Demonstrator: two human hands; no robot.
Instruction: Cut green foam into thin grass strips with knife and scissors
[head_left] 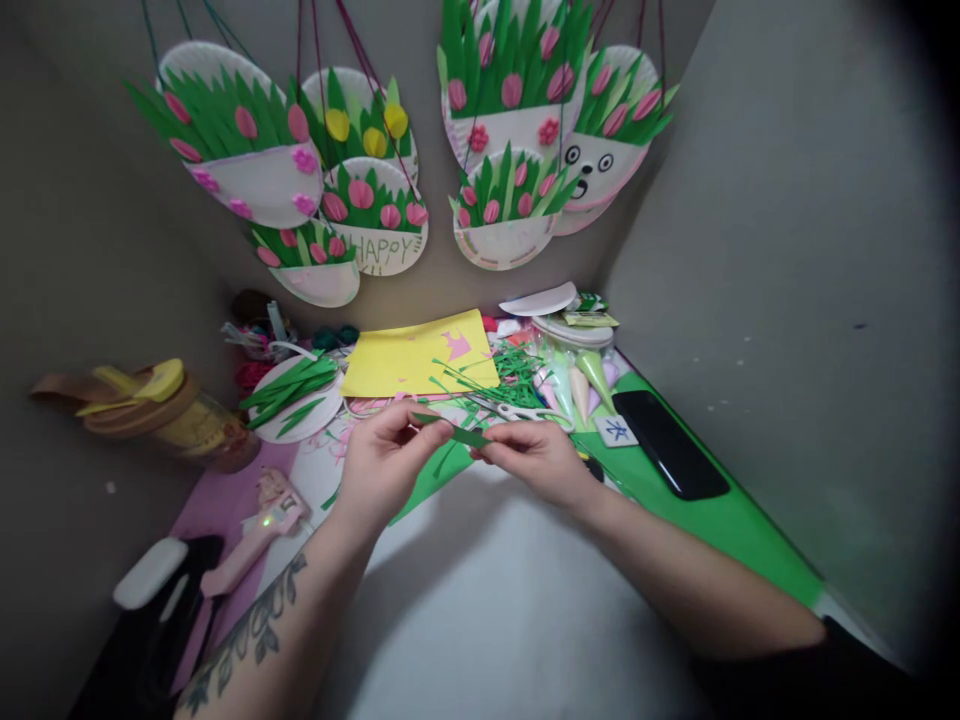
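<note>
A narrow strip of green paper [469, 437] is stretched between my two hands above the table. My left hand [394, 450] pinches its left part between thumb and fingers, with a pointed bit showing past the thumb. The right end sits between the thumb and fingers of my right hand [536, 460]. Just beyond my right hand lie white-handled scissors [536, 413], partly covered by paper scraps. Past my left hand, a paper plate [281, 432] bears several cut green paper leaves [300, 385].
Yellow paper [397, 355] and green paper shreds [517, 372] lie at the back. A pink glue gun [259, 535] and a lidded cup [187, 420] stand left. A black phone [670, 445] rests right. Paper-plate flower baskets [255, 185] hang on the wall.
</note>
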